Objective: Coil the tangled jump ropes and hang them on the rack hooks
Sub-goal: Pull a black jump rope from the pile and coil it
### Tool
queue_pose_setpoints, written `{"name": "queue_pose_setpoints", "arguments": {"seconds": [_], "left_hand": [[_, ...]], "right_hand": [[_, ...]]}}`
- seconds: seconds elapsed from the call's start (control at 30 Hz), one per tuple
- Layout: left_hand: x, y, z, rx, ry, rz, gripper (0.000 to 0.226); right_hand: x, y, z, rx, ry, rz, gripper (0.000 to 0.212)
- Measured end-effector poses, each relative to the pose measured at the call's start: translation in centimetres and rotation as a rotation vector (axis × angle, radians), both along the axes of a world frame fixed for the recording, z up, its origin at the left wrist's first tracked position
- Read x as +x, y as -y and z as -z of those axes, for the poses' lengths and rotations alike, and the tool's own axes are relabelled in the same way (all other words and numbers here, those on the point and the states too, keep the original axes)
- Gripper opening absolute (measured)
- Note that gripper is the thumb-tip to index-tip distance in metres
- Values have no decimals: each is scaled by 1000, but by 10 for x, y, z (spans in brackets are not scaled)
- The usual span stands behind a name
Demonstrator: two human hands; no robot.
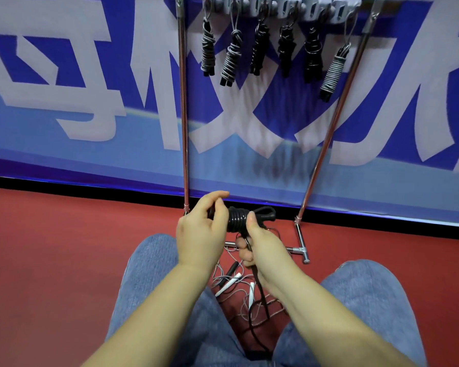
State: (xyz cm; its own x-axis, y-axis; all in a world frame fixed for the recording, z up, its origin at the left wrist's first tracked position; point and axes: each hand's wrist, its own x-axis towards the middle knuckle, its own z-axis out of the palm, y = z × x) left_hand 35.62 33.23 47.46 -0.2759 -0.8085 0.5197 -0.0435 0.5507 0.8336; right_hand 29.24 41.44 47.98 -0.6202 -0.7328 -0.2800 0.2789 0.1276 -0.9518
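Observation:
A black jump rope [237, 219] is wound into a tight coil around its handles, held level in front of me. My left hand [202, 231] grips its left end, fingers curled over the handles. My right hand [260, 245] pinches the rope's loose strand just below the coil, thumb against the windings. The strand trails down between my knees. Above, the rack's hook bar [284, 6] carries several coiled ropes [231, 58], black and grey.
A tangle of grey and black ropes with white handles [239, 290] lies on the red floor between my jeans-clad knees. The rack's chrome posts [183, 115] and base bar [300, 251] stand against a blue-and-white banner wall.

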Motion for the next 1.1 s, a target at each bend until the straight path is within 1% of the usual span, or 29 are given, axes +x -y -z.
{"name": "queue_pose_setpoints", "arguments": {"seconds": [0.07,0.1,0.13,0.17,0.2,0.23,0.27,0.33,0.43,0.5,0.53,0.57,0.6,0.67,0.7,0.77,0.83,0.9,0.93,1.0,1.1], "left_hand": [[2,9,10,-288,20,-74,31],[3,13,12,-418,27,-101,31],[3,15,16,-527,42,-118,31],[3,17,19,-595,69,-132,31],[3,19,23,-604,94,-130,31],[4,18,25,-542,108,-120,32],[5,15,25,-410,113,-95,33],[1,6,21,-6,119,53,31],[-11,9,11,592,132,408,41],[-12,19,-4,979,165,682,38],[-12,24,-12,1130,211,807,35],[-11,28,-20,1221,263,915,32],[-11,31,-26,1239,312,999,26],[-16,32,-33,1106,417,1058,16],[-21,31,-34,1024,449,1027,18],[-33,29,-34,893,453,901,27],[-43,29,-35,741,447,753,29],[-52,31,-37,637,437,623,29],[-57,32,-38,625,427,575,28],[-68,33,-41,649,401,503,23],[-85,43,-47,628,399,391,18]], "right_hand": [[-8,3,-3,-61,242,-53,29],[-13,3,-5,-79,361,-94,28],[-19,3,-5,-78,432,-136,28],[-25,2,-5,-56,447,-181,28],[-31,2,-5,-17,428,-226,27],[-36,2,-5,31,394,-265,25],[-41,2,-6,73,350,-294,23],[-54,3,-8,131,226,-316,23],[-74,2,-20,176,9,-323,28],[-84,1,-31,184,-90,-386,24],[-86,1,-37,192,-128,-448,21],[-88,2,-44,200,-159,-518,19],[-88,3,-51,211,-186,-580,17],[-87,6,-63,229,-268,-627,16],[-87,8,-68,241,-332,-614,18],[-88,10,-76,264,-500,-551,20],[-87,12,-77,297,-696,-438,21],[-88,17,-72,318,-836,-290,30],[-88,22,-68,310,-857,-221,37],[-92,34,-63,277,-825,-113,41],[-101,54,-68,321,-767,-55,52]]}}
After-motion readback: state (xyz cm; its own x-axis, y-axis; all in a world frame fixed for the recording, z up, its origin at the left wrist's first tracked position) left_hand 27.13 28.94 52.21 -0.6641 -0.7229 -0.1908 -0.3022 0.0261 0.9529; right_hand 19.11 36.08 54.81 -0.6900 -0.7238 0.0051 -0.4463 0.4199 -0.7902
